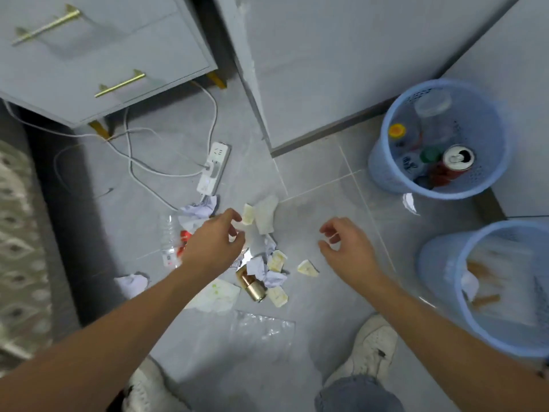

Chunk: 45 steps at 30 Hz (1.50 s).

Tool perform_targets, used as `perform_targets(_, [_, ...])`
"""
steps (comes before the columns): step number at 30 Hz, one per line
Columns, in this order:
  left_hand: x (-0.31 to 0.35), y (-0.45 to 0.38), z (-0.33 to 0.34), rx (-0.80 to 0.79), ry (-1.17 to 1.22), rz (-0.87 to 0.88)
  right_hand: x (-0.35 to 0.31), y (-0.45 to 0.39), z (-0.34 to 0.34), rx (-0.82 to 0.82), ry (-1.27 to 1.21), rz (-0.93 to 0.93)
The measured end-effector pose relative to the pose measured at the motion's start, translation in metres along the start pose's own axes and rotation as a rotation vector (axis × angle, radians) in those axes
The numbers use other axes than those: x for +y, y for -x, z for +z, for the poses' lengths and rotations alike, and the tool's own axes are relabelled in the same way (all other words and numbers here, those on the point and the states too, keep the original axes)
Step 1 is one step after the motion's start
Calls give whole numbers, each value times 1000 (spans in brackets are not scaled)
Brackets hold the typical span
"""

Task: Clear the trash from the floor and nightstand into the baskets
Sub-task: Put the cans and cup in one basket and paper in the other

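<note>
A heap of trash lies on the grey tile floor: crumpled paper [197, 211], pale peel pieces [248, 214], a gold can [252, 285], a clear plastic bottle [169, 233], a stained tissue [218, 295] and a clear plastic bag [261, 328]. My left hand [214, 242] hovers over the heap, fingers curled and apart, holding nothing I can see. To its right, my right hand [346, 245] hangs open above bare floor. Two blue baskets stand on the right: the far basket [383, 162] holds bottles and a red can, the near basket [436, 295] holds paper and brownish scraps.
The grey nightstand [98, 58] with gold handles stands at the upper left. A white power strip [214, 168] and its cables trail beside the trash. A wall corner [267, 114] juts in at the middle. My white shoes [371, 349] stand below, and a patterned rug [17, 233] lies left.
</note>
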<state>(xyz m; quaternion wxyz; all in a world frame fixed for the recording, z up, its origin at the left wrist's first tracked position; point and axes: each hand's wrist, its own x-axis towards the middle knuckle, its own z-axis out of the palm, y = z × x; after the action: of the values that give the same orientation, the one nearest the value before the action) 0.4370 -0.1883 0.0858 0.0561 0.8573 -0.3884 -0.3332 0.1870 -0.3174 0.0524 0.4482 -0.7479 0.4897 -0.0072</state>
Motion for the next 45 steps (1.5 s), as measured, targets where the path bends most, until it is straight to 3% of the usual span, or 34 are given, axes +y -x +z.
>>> perform_targets(4, [-83,33,37,-40,28,-101,1,9,87,-188,126,47])
perform_targets(8, [-118,41,95,-43,108,-51,23,2,154,-274,261,58])
perform_targets(16, [-102,-8,184,-139,-37,228,60,-10,222,-261,534,-114])
perform_targets(26, [-103,-21,213,-158,-160,300,86,-3,244,-282,462,-144])
perform_targets(30, [-100,-16,201,-162,-54,280,83,6,231,-172,358,-104])
perform_targets(35, [-68,12,165,5,74,318,68,29,180,20,265,-66])
perform_targets(39, [2,38,119,52,107,399,42,56,103,159,111,1])
perform_targets(45, [164,63,70,26,211,611,32,108,-46,430,-46,93])
